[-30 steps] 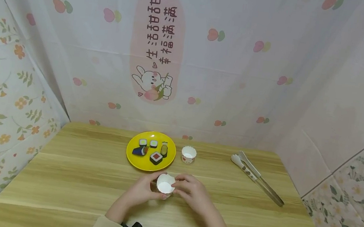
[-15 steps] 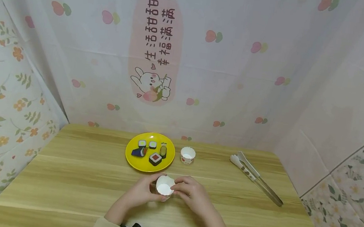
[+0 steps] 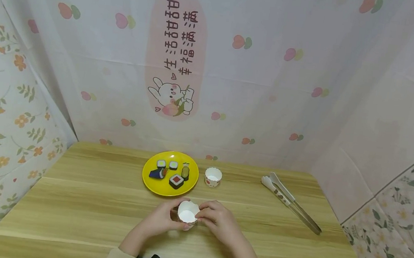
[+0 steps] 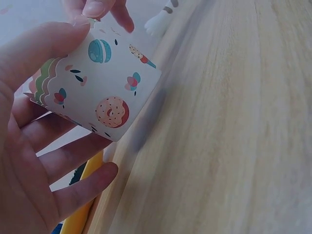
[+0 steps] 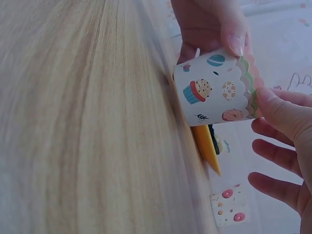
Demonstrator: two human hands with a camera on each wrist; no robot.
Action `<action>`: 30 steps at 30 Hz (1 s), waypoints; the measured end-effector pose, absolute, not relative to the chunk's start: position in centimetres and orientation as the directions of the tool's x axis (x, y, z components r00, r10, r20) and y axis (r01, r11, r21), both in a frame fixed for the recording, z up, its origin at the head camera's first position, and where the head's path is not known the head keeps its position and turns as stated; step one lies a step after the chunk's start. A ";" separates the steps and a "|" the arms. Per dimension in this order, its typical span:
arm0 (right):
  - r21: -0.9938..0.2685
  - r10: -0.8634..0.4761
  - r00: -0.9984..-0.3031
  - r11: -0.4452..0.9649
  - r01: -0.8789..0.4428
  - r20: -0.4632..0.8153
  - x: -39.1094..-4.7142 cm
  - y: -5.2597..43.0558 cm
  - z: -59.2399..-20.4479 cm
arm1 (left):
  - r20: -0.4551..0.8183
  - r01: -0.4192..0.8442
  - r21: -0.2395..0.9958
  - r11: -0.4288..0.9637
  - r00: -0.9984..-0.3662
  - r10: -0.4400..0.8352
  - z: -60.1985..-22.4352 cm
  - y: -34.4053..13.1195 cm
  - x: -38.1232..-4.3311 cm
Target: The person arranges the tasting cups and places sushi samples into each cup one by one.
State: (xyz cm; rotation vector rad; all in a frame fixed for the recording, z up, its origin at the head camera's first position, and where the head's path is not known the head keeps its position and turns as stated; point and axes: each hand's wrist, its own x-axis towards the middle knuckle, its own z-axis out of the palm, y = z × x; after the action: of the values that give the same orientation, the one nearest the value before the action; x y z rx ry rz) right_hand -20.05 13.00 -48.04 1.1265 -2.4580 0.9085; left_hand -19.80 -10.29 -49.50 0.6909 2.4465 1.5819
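Two or more nested paper baking cups [image 3: 187, 213] with a cupcake and doughnut print sit between my hands, mouth upward. Pink and green scalloped rims show layered at the edge in the right wrist view, where the paper cups [image 5: 214, 90] appear sideways. My left hand [image 3: 164, 215] grips them from the left, thumb on the near side and fingers along the far side. With thumb and forefinger my right hand [image 3: 217, 219] pinches the right edge of the rim, its other fingers spread apart in the right wrist view.
Beyond my hands, a yellow plate [image 3: 163, 190] bears several sushi pieces [image 3: 176, 181]. Right of it stands another printed paper cup [image 3: 213, 178]. Metal tongs [image 3: 292, 202] with pale tips lie at the right. A patterned curtain [image 3: 255, 109] hangs behind the wooden table [image 3: 80, 199].
The scene sits slightly lower in the head view than a second ago. Both hands keep their hold on the paper cups, with only tiny finger movement at the rim.
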 end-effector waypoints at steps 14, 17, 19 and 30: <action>-0.373 -0.578 -0.600 0.472 -0.799 0.553 -20.3 13.0 -48.2 | 0.141 0.311 0.894 0.323 -0.879 0.456 -49.7 -10.4 -19.8; -0.374 -0.576 -0.600 0.470 -0.799 0.555 -20.3 13.1 -48.1 | 0.146 0.314 0.894 0.320 -0.878 0.456 -49.7 -10.4 -19.9; -0.374 -0.576 -0.598 0.470 -0.800 0.557 -20.3 13.1 -48.1 | 0.143 0.311 0.895 0.319 -0.879 0.455 -49.7 -10.4 -19.9; -0.351 -0.554 -0.575 0.462 -0.814 0.603 -20.3 13.2 -47.9 | 0.149 0.307 0.904 0.299 -0.878 0.454 -49.9 -10.4 -20.0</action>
State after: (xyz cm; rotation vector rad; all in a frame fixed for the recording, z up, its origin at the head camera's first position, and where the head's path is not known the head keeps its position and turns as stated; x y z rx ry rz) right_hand -20.28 13.16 -47.92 1.1477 -2.3108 0.8761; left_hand -20.02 -10.42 -49.87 0.7143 2.4195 1.6352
